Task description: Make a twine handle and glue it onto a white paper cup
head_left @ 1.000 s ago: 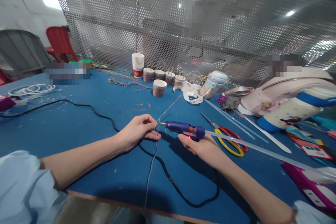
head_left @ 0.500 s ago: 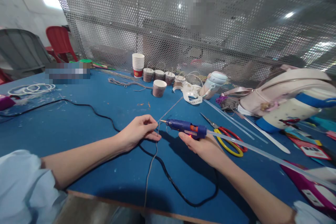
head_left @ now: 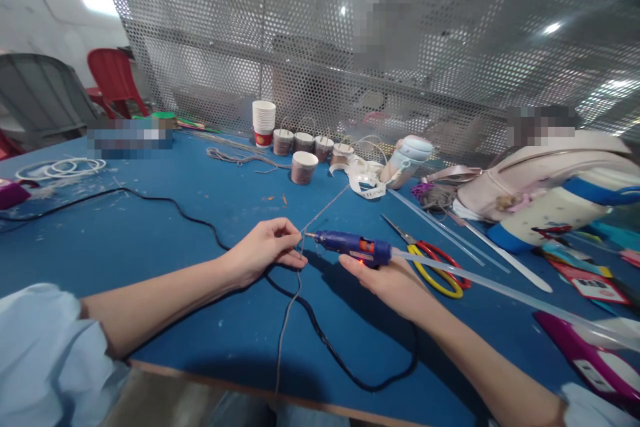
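Thumb and fingers of my left hand [head_left: 273,247] pinch a thin grey cord [head_left: 286,327], which runs down over the table's front edge and also stretches away toward the back. My right hand [head_left: 387,280] is wrapped round a blue glue gun [head_left: 353,246] with a small red light lit on it. The gun's nozzle points left, right by the cord at my left fingertips; whether it touches cannot be made out. A long clear glue stick [head_left: 480,287] sticks out of the gun's rear. Beyond my hands stands a cord-wrapped paper cup [head_left: 303,169].
Scissors [head_left: 425,267] with red and yellow handles lie right of my right hand. A black cable [head_left: 330,347] loops across the blue table. Several wrapped cups [head_left: 303,143], a cup stack [head_left: 263,123], white ribbon [head_left: 367,180], bottles [head_left: 407,160] and a bag [head_left: 530,180] stand at the back.
The glue gun has shifted slightly left, bringing its nozzle closer to my left fingertips and the cord. My left hand has barely moved.
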`<state>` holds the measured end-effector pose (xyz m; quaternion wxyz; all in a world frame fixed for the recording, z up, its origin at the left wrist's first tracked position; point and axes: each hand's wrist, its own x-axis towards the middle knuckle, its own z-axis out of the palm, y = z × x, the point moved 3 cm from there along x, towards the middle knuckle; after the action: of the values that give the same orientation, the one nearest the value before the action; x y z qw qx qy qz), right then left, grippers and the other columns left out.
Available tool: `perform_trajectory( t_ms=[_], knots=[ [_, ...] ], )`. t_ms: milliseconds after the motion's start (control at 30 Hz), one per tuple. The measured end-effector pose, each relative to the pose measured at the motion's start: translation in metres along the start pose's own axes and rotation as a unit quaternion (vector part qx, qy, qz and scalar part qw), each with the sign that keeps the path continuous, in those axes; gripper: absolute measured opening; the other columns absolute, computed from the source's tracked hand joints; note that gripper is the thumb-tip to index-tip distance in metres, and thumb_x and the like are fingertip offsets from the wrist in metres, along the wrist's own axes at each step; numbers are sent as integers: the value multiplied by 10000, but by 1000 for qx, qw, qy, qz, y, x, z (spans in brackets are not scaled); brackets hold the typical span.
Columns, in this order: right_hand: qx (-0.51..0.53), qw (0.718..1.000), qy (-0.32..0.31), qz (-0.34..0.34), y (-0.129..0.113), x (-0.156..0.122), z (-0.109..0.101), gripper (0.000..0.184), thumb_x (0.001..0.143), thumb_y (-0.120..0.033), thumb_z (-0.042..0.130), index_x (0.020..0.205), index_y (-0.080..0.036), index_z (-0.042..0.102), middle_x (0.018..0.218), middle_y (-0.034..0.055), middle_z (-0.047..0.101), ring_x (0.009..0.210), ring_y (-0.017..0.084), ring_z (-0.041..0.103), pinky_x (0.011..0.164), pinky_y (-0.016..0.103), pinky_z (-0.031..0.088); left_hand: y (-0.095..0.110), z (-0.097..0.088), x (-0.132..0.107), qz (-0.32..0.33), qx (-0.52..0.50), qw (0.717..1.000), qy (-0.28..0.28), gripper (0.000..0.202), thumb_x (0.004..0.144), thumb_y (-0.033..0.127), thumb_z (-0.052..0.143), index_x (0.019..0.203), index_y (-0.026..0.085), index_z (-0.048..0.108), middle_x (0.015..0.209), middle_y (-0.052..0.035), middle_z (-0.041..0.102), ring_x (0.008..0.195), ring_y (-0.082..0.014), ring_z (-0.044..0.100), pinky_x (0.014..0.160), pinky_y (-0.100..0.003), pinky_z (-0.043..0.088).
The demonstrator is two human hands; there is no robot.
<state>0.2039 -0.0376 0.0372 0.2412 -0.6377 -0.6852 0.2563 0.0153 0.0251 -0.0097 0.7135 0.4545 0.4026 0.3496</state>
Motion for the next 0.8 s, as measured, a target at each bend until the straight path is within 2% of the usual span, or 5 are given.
perform_trajectory(
  t_ms=[100, 300, 467, 667, 800],
  knots=[
    [-14, 1000, -8, -7, -3, -2, -1, 347, 825, -481, 538, 629, -206, 617, 478, -31, 453, 464, 123, 405, 454, 249, 323, 0, 0, 0, 1, 0, 1000, 0, 191, 782, 183, 690, 732, 138, 512, 602, -40, 668, 609, -154, 707, 623, -223, 581],
    [7, 1000, 30, 0, -6, -2, -2, 355, 812, -487, 531, 591, -209, 532, 487, -39, 405, 452, 112, 345, 447, 254, 300, -2, 0, 1, 5, -7, 1000, -16, 228, 751, 220, 729, 736, 141, 515, 596, -47, 669, 620, -172, 712, 621, -238, 582],
    [-15, 1000, 1, 0, -5, -1, 0, 386, 785, -495, 551, 545, -203, 475, 505, -34, 400, 475, 106, 332, 451, 251, 281, -1, 0, 1, 4, -1, 1000, -7, 188, 774, 190, 693, 737, 142, 515, 601, -42, 666, 612, -161, 705, 635, -248, 582],
    [14, 999, 45, -16, -7, -1, -2, 353, 796, -482, 530, 591, -196, 508, 554, -24, 434, 510, 110, 341, 480, 249, 302, 0, 1, 0, -1, 10, 1000, -9, 146, 808, 157, 639, 746, 143, 507, 582, -38, 658, 617, -169, 709, 630, -250, 579],
    [11, 1000, -13, -5, -5, -2, -1, 319, 785, -478, 558, 644, -196, 609, 554, -27, 469, 515, 116, 367, 480, 243, 313, 0, 0, 0, 3, 10, 1000, -9, 141, 807, 150, 640, 746, 138, 514, 590, -45, 664, 613, -164, 707, 626, -242, 580]
  ],
)
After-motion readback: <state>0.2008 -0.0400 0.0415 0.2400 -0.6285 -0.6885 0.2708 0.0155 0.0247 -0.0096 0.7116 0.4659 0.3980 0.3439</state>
